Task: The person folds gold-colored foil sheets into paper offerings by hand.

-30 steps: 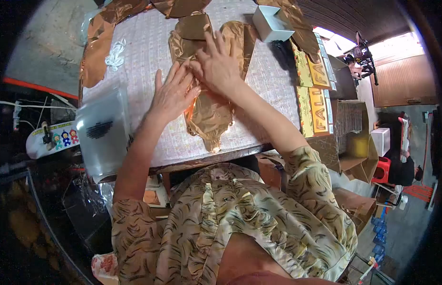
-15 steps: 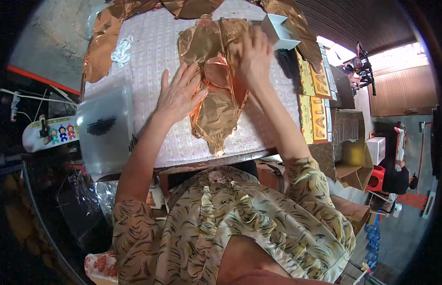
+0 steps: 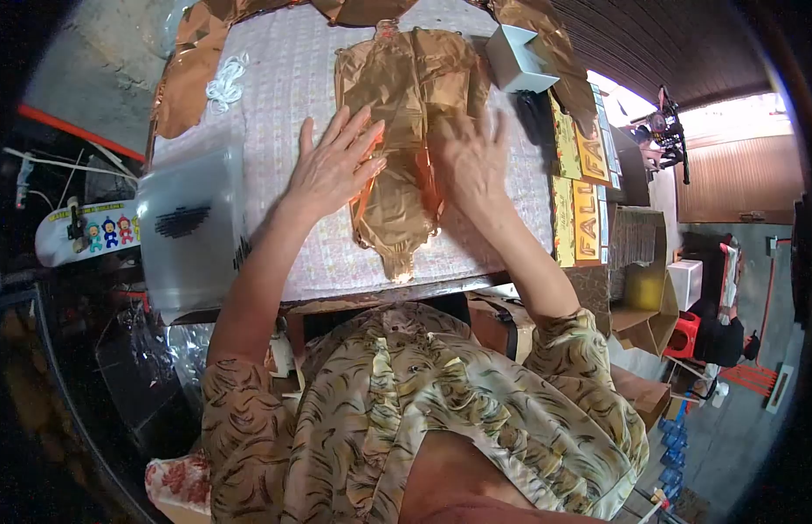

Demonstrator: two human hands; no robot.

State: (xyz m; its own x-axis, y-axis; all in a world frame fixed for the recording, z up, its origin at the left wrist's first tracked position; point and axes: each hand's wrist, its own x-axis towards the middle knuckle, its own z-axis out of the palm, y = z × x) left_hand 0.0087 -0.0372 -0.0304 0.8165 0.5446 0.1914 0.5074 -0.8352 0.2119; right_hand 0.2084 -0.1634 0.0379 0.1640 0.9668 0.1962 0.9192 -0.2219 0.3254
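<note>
A flat, copper-coloured foil balloon (image 3: 397, 105) lies lengthwise on the cloth-covered table, its sides folded inward and its narrow tail pointing at me. My left hand (image 3: 330, 166) rests on its left edge, palm down with the fingers spread. Over the right edge is my right hand (image 3: 476, 162), slightly blurred, its fingers apart and nothing visible in them. The foil between the hands looks creased, with a seam running down the middle.
More copper foil pieces (image 3: 189, 79) border the table. White string (image 3: 225, 83) and clear plastic bags (image 3: 192, 227) lie at left. A small white box (image 3: 519, 61), a black item (image 3: 534, 118) and packages lettered FALL (image 3: 585, 223) are at right. A cardboard box (image 3: 642, 288) stands beyond.
My right hand has moved down from the upper right of the foil balloon to beside its middle. The fold there now lies flatter. My left hand stays nearly in place.
</note>
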